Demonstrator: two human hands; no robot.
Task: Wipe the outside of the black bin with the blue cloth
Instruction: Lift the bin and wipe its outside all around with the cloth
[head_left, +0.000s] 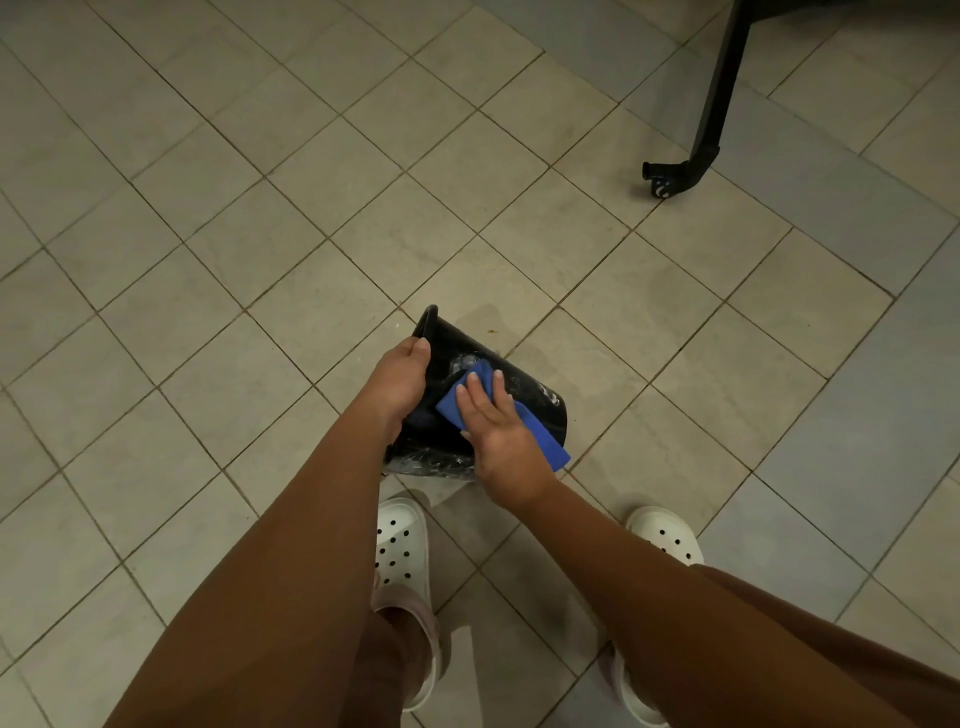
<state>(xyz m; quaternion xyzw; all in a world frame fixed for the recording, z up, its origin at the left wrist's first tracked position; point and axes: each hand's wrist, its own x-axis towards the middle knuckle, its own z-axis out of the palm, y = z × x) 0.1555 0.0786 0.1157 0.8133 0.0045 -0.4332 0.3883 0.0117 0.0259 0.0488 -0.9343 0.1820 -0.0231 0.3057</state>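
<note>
Over the tiled floor (260, 208), the left hand (402, 374) grips the rim of the tilted bin (460, 340); the right hand (498, 434), fingers flat, presses the cloth (544, 440) on its side, mid-wipe. Next, probably: turn it to unwiped sides.

Left hand (400, 384) curled — right hand (493, 421) flat

Indoors, probably a home or similar lived-in room; cannot tell which room. Underfoot, beige square floor tiles (311, 208) with dark grout lines, faintly stained. Far right, a black furniture leg (719, 88) with a small caster (661, 188). Near, a pair of white perforated clogs (400, 551).
</note>
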